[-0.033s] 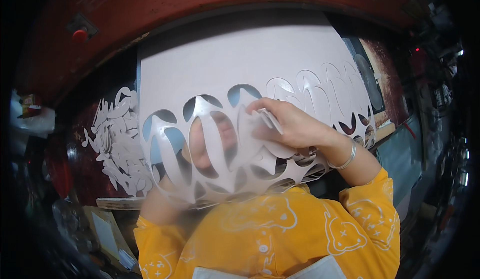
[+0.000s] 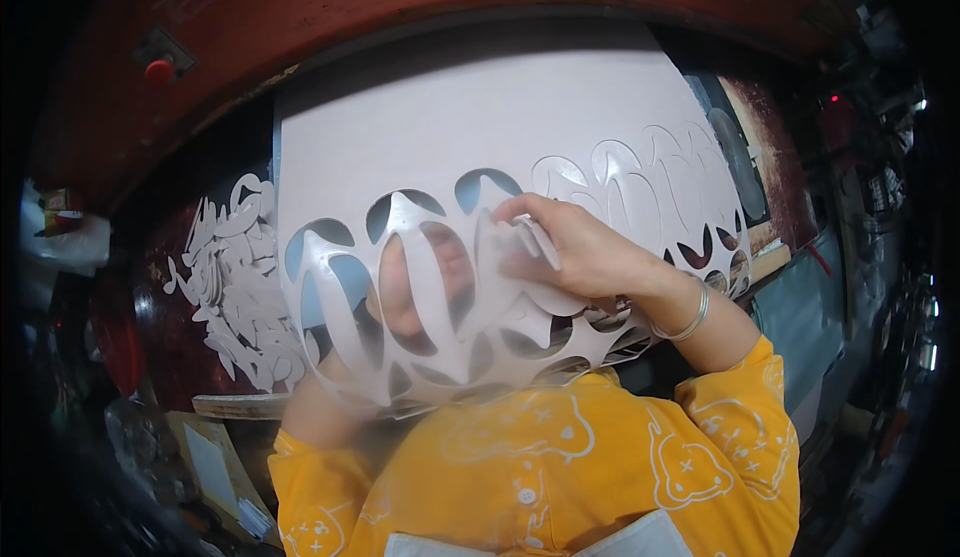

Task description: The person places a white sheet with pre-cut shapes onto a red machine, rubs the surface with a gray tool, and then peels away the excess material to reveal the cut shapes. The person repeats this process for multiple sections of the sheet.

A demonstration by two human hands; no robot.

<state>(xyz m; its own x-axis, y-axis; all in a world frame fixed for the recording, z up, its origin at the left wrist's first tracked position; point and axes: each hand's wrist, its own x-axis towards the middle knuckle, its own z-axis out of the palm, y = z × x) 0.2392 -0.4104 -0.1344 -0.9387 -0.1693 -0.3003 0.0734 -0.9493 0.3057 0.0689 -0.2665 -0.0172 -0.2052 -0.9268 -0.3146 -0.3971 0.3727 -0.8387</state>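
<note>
A large pale sheet (image 2: 470, 87) with die-cut curved shapes reaches toward me, its near edge bent down against my front. Open holes run along its left part, with narrow strips between them. Beneath the sheet is my left hand (image 2: 430, 275), partly seen through the holes; strips and blur hide how its fingers are set. My right hand (image 2: 575, 247) is above the sheet, closed round several thin pale cut-out pieces (image 2: 540, 241). Right of that hand, cut outlines (image 2: 622, 162) still have their pieces in the sheet.
At the left, a heap of loose pale cut-outs (image 2: 240, 287) lies on the dark red table. A red machine beam (image 2: 400, 7) with a red button (image 2: 159, 72) spans the far side. A wooden edge (image 2: 235, 406) runs along the near left.
My right hand and wrist have shifted very slightly, and the pieces in its fingers sit at a slightly different angle. Otherwise the scene looks the same.
</note>
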